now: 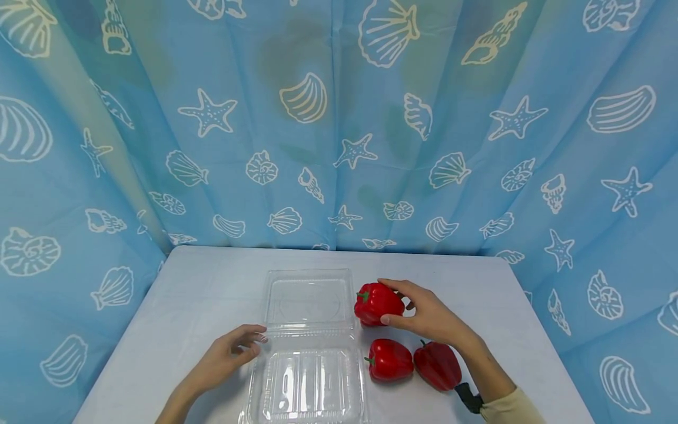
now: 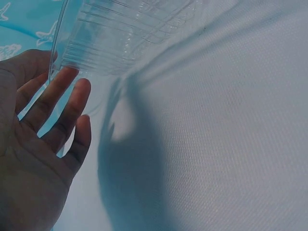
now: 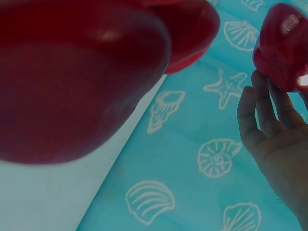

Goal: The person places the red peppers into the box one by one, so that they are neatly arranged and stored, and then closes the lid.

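My right hand (image 1: 431, 315) grips a red bell pepper (image 1: 378, 303) with a green stem, thumb on its near side and fingers over its far side. In the right wrist view the fingers of that hand (image 3: 279, 125) meet the underside of the pepper (image 3: 284, 45). A clear plastic clamshell container (image 1: 309, 386) lies unfolded, its lid (image 1: 309, 297) toward the back. At its left edge, near the hinge, my left hand (image 1: 225, 356) has loosely bent, spread fingers. The left wrist view shows those fingertips right at the rim of the container (image 2: 110, 33).
Two more red bell peppers, one nearer the container (image 1: 390, 360) and one farther right (image 1: 438, 366), lie beside my right forearm. A black strap (image 1: 468, 397) shows at that wrist. The white table (image 1: 212, 282) ends at a blue shell-patterned curtain (image 1: 333, 188).
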Action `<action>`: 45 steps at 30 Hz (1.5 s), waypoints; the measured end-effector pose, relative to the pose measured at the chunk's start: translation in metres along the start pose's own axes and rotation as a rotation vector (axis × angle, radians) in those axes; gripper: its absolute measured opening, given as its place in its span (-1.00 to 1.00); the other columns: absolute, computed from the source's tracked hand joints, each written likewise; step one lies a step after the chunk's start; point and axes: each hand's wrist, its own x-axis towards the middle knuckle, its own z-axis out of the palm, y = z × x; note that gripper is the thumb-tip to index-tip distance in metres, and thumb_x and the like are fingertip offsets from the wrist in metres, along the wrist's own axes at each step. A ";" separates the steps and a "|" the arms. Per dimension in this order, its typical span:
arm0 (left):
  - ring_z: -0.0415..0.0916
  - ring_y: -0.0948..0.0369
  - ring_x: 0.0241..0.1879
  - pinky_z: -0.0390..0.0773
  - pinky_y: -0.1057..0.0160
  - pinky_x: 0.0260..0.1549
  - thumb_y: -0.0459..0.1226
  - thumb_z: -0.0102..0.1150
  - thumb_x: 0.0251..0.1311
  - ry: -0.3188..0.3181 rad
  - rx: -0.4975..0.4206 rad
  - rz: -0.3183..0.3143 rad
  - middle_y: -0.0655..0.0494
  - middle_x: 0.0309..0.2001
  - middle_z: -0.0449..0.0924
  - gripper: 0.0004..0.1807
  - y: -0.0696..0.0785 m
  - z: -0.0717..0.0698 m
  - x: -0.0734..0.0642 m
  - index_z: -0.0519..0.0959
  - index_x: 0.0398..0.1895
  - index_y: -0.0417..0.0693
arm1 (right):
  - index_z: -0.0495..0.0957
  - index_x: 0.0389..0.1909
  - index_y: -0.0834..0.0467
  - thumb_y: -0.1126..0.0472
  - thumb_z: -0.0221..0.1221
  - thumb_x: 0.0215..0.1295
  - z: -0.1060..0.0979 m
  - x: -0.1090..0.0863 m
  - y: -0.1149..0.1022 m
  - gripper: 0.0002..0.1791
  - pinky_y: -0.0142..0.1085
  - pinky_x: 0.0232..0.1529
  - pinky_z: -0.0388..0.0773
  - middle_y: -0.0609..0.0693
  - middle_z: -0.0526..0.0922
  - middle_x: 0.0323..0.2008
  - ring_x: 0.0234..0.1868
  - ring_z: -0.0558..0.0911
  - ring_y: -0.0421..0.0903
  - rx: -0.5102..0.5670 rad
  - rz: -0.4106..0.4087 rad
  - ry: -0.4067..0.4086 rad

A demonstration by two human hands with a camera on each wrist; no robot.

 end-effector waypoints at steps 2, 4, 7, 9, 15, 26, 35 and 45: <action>0.61 0.25 -0.09 0.59 0.26 -0.15 -0.23 0.25 0.35 0.004 -0.001 -0.002 0.05 0.05 0.68 -0.54 0.000 0.000 0.000 0.47 0.29 -0.04 | 0.32 0.44 -0.20 -0.17 0.55 -0.11 0.003 0.001 -0.004 0.02 -0.26 -0.15 0.62 -0.11 0.53 0.20 0.12 0.49 -0.05 0.014 -0.005 -0.012; 0.60 0.26 -0.09 0.58 0.26 -0.15 -0.23 0.25 0.35 0.006 -0.001 -0.005 0.05 0.05 0.68 -0.54 0.000 0.000 0.000 0.48 0.28 -0.03 | 0.32 0.44 -0.21 -0.17 0.55 -0.10 0.006 0.002 -0.007 0.01 -0.29 -0.18 0.63 -0.12 0.53 0.20 0.10 0.50 -0.05 0.035 -0.013 -0.028; 0.61 0.26 -0.09 0.58 0.27 -0.14 -0.23 0.26 0.35 0.007 0.000 -0.009 0.04 0.06 0.68 -0.55 0.001 0.000 -0.001 0.49 0.28 -0.01 | 0.31 0.44 -0.22 -0.15 0.54 -0.07 0.012 0.003 -0.012 -0.01 -0.30 -0.18 0.63 -0.12 0.52 0.20 0.10 0.51 -0.04 0.063 -0.032 -0.058; 0.60 0.27 -0.08 0.58 0.27 -0.14 -0.22 0.26 0.35 0.006 0.003 -0.012 0.04 0.06 0.68 -0.56 0.001 0.001 -0.001 0.49 0.27 0.01 | 0.30 0.44 -0.23 -0.14 0.54 -0.05 0.016 0.004 -0.015 -0.02 -0.29 -0.16 0.65 -0.13 0.52 0.21 0.12 0.52 -0.04 0.084 -0.042 -0.080; 0.60 0.29 -0.08 0.58 0.27 -0.11 -0.20 0.26 0.34 0.010 0.020 -0.041 0.07 0.05 0.68 -0.56 -0.001 0.002 0.000 0.50 0.26 0.01 | 0.30 0.44 -0.28 -0.12 0.50 0.02 0.026 0.005 -0.025 -0.08 -0.21 -0.09 0.68 -0.18 0.49 0.23 0.18 0.52 -0.04 0.118 -0.049 -0.138; 0.60 0.33 -0.08 0.59 0.27 -0.11 -0.21 0.27 0.34 0.023 0.046 -0.055 0.09 0.05 0.68 -0.56 -0.004 0.003 0.001 0.50 0.26 0.00 | 0.31 0.41 -0.38 -0.17 0.54 -0.09 0.044 0.004 -0.034 -0.02 -0.14 -0.14 0.70 -0.15 0.45 0.27 0.27 0.42 -0.01 0.092 -0.023 -0.194; 0.61 0.29 -0.07 0.59 0.27 -0.13 -0.22 0.28 0.34 0.014 0.009 -0.031 0.05 0.05 0.68 -0.56 -0.004 0.003 0.001 0.50 0.26 -0.03 | 0.30 0.41 -0.40 -0.16 0.53 -0.06 0.052 0.002 -0.034 -0.05 -0.30 -0.17 0.65 -0.20 0.47 0.24 0.21 0.47 -0.07 0.114 -0.069 -0.221; 0.61 0.31 -0.05 0.58 0.27 -0.10 -0.21 0.27 0.34 0.009 0.025 -0.068 0.09 0.05 0.68 -0.55 -0.004 0.003 0.001 0.49 0.27 -0.01 | 0.32 0.41 -0.36 -0.15 0.54 -0.08 0.059 0.003 -0.037 -0.04 -0.23 -0.13 0.67 -0.18 0.49 0.26 0.24 0.45 -0.04 0.089 -0.074 -0.245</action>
